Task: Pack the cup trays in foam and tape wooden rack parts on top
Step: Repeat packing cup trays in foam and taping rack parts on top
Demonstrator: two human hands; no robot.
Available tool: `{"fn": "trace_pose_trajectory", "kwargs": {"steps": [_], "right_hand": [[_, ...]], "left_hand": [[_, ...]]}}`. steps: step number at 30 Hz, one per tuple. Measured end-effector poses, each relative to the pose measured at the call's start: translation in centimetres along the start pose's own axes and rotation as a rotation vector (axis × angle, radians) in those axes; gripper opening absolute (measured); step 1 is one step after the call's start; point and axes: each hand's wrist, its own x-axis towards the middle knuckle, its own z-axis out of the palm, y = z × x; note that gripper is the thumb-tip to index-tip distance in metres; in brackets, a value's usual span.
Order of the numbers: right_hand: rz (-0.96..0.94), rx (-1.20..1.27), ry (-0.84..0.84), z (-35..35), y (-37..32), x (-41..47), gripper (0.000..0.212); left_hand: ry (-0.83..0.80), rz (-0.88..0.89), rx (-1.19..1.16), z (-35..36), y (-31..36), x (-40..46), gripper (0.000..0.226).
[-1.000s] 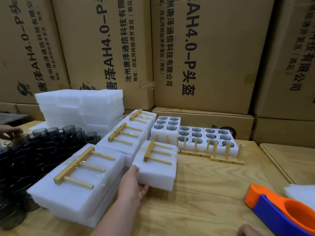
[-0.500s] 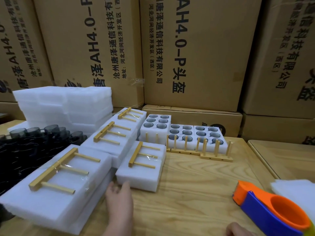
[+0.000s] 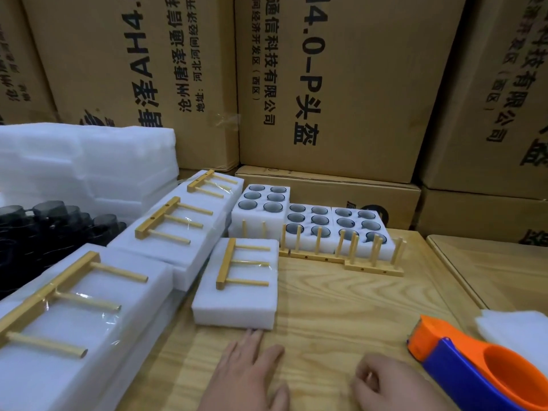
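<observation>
A small white foam pack [image 3: 237, 304] with a wooden rack part [image 3: 237, 264] taped on top lies on the wooden table [image 3: 341, 307]. My left hand [image 3: 249, 372] lies flat on the table, fingers straight, fingertips touching the pack's near edge. My right hand [image 3: 388, 384] rests beside it with fingers curled, holding nothing I can see. Three more taped foam packs [image 3: 178, 241] run in a row on the left. Behind stand foam cup trays [image 3: 335, 223] with grey cups and loose wooden racks [image 3: 341, 256] in front of them.
An orange and blue tape dispenser [image 3: 474, 366] sits at the right front, a white foam piece [image 3: 516, 330] behind it. A stack of foam sheets [image 3: 89, 164] and dark cups [image 3: 53, 229] fill the left. Cardboard boxes [image 3: 341, 84] wall the back.
My left hand has let go of the small foam pack and now lies flat before it. My right hand has come up into view. The camera moved closer and leftward.
</observation>
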Motion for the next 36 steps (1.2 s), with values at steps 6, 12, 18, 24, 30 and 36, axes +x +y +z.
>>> {"fn": "trace_pose_trajectory", "kwargs": {"steps": [6, 12, 18, 24, 30, 36], "right_hand": [[-0.200, -0.115, 0.148, -1.7, -7.2, 8.3, 0.020], [-0.292, -0.117, 0.293, -2.9, -13.3, 16.6, 0.016], [-0.344, -0.089, 0.343, -2.2, -17.8, 22.3, 0.039], [-0.267, -0.226, 0.259, -3.2, -21.8, 25.8, 0.056], [-0.128, -0.357, 0.060, -3.6, -24.3, 28.5, 0.066], [-0.117, -0.434, -0.011, -2.8, -24.0, 29.9, 0.048]], "left_hand": [[0.144, -0.198, 0.045, 0.6, -0.4, 0.8, 0.060], [0.166, -0.498, -0.045, 1.6, -1.2, 2.4, 0.095], [0.194, -0.531, -0.064, 2.9, -2.0, 3.0, 0.085], [0.252, -0.546, 0.002, 3.6, -2.3, 3.5, 0.074], [0.285, -0.532, 0.038, 4.2, -2.7, 3.5, 0.071], [0.281, -0.532, 0.056, 4.8, -3.1, 3.6, 0.070]]}}
